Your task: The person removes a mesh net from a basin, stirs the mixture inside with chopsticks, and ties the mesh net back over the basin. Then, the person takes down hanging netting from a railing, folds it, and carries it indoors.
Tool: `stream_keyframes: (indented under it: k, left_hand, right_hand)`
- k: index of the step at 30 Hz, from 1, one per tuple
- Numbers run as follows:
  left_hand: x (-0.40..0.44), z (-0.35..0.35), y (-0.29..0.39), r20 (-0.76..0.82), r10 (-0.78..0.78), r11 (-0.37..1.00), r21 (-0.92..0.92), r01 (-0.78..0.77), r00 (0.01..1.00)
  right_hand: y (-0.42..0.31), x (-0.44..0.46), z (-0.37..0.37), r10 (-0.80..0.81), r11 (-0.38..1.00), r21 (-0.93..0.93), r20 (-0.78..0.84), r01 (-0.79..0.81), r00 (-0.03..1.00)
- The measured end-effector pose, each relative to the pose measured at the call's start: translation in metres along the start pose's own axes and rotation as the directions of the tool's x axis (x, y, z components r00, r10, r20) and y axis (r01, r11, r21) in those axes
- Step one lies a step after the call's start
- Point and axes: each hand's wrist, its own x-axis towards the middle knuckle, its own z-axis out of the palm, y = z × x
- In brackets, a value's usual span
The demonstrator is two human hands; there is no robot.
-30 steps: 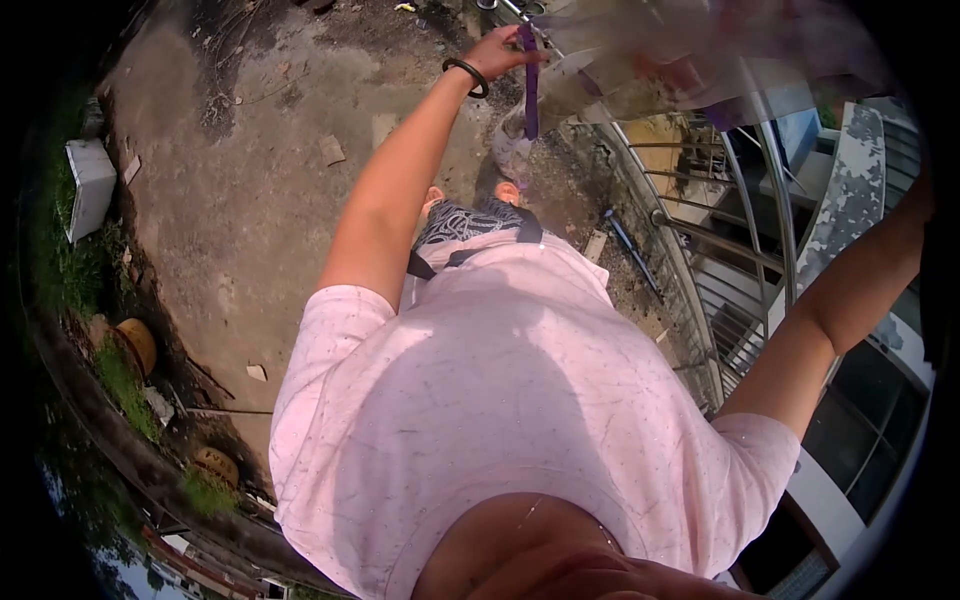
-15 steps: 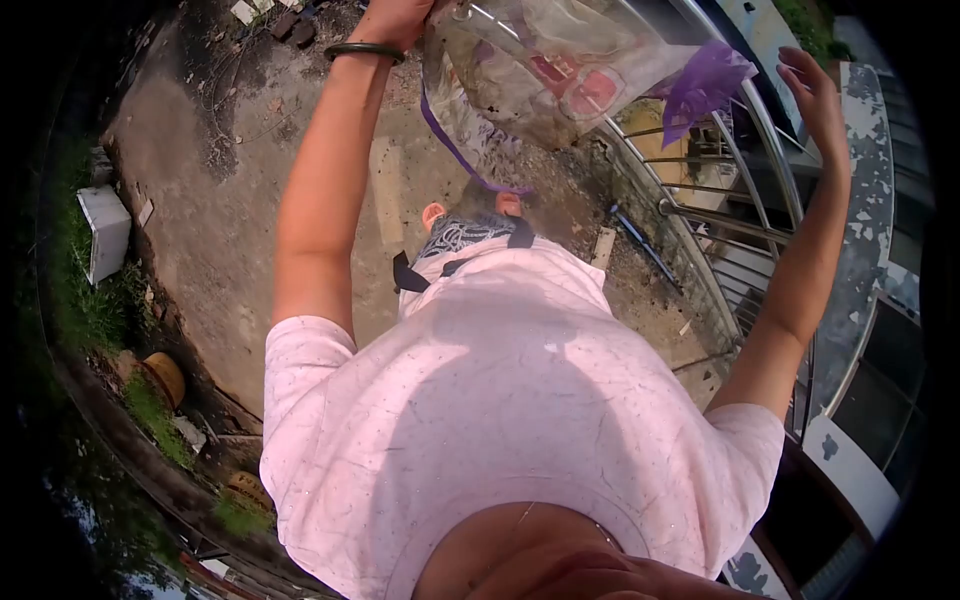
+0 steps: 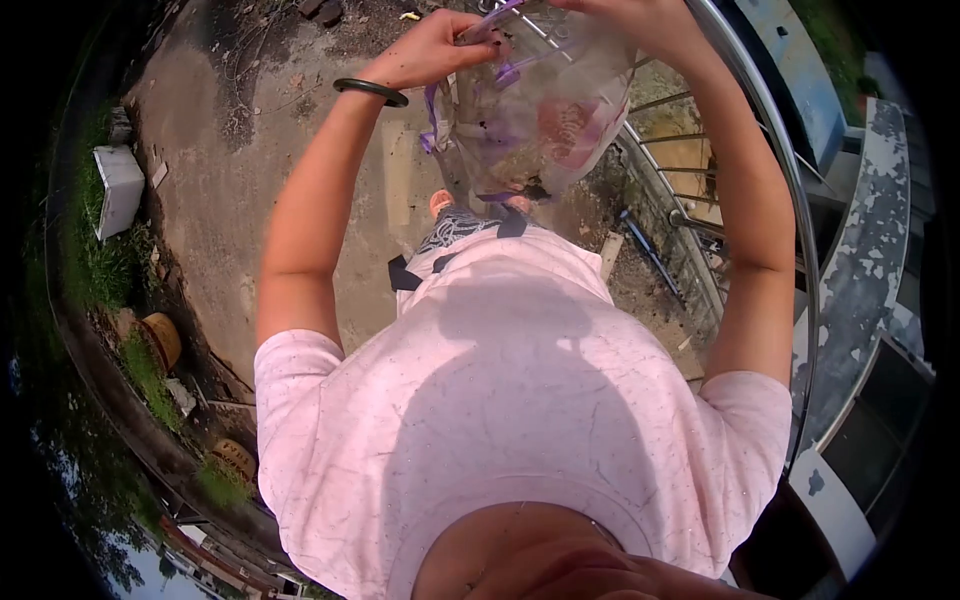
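Observation:
At the top centre hangs a see-through plastic bag (image 3: 540,130) with purple edging and a reddish printed patch. My left hand (image 3: 440,45), with a dark bangle (image 3: 370,92) on its wrist, pinches the bag's purple edge at its upper left. At the bag's upper right is my right hand (image 3: 640,25), its fingers partly cut off by the top of the view and closed on the bag's rim. Between the two hands the bag hangs down in front of the metal railing and my feet.
A curved metal railing (image 3: 808,250) runs down the right side. On the ground lie a blue-black rod (image 3: 650,255) and a flat board (image 3: 397,175). At the left are a white box (image 3: 119,190) and yellowish pots (image 3: 162,340) among grass.
My right hand has come in from the right and taken hold of the bag. My left hand has moved slightly right and down. The bag, earlier spread toward the right, now hangs between both hands.

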Motion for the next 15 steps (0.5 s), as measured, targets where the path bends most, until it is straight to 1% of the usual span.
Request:
stream_keyframes:
  k: [1, 2, 4, 5, 8, 9, 10, 11, 14, 15]
  left_hand:
    - [-0.002, 0.016, -0.024, -0.179, 0.078, 0.983, -0.151, -0.105, 0.981]
    - [-0.004, 0.015, -0.040, -0.189, 0.020, 0.995, -0.092, -0.038, 0.982]
    - [-0.018, -0.001, -0.078, -0.210, -0.095, 0.995, 0.016, 0.100, 0.973]
    - [-0.028, -0.003, -0.098, -0.330, -0.136, 0.961, 0.185, 0.205, 0.934]
    - [-0.044, -0.011, -0.113, -0.424, 0.077, 0.884, 0.447, 0.135, 0.902]
    - [-0.046, -0.012, -0.103, -0.443, 0.038, 0.893, 0.417, 0.169, 0.896]
    - [-0.045, -0.014, -0.096, -0.502, 0.213, 0.891, 0.451, 0.043, 0.838]
    - [-0.042, -0.015, -0.089, -0.546, 0.379, 0.865, 0.496, -0.076, 0.747]
    - [-0.055, -0.020, -0.064, -0.674, 0.143, 0.933, 0.336, 0.128, 0.725]
    - [-0.065, -0.023, -0.034, -0.722, 0.188, 0.836, 0.474, 0.278, 0.665]
  right_hand:
    - [-0.003, -0.004, 0.002, 0.026, 0.995, -0.095, 0.003, -0.026, 1.000]
    - [-0.005, -0.004, 0.003, 0.048, 0.980, -0.193, 0.000, -0.047, 0.999]
    - [0.011, -0.001, 0.005, -0.015, 0.999, -0.034, -0.049, 0.013, 0.999]
    - [0.015, 0.001, 0.008, -0.040, 0.998, 0.047, -0.076, 0.044, 0.996]
    - [0.009, 0.002, 0.018, -0.114, 0.993, -0.052, -0.153, 0.107, 0.982]
    - [-0.004, 0.002, 0.015, 0.031, 0.995, -0.089, -0.197, -0.049, 0.980]
    - [-0.025, 0.004, 0.007, 0.167, 0.973, -0.118, -0.245, -0.200, 0.955]
    - [-0.036, 0.005, 0.002, 0.296, 0.927, -0.138, -0.297, -0.347, 0.908]
    - [0.008, 0.015, -0.021, 0.046, 0.982, -0.162, -0.284, -0.095, 0.958]
    - [0.009, 0.012, -0.027, 0.204, 0.936, -0.216, -0.307, -0.277, 0.929]
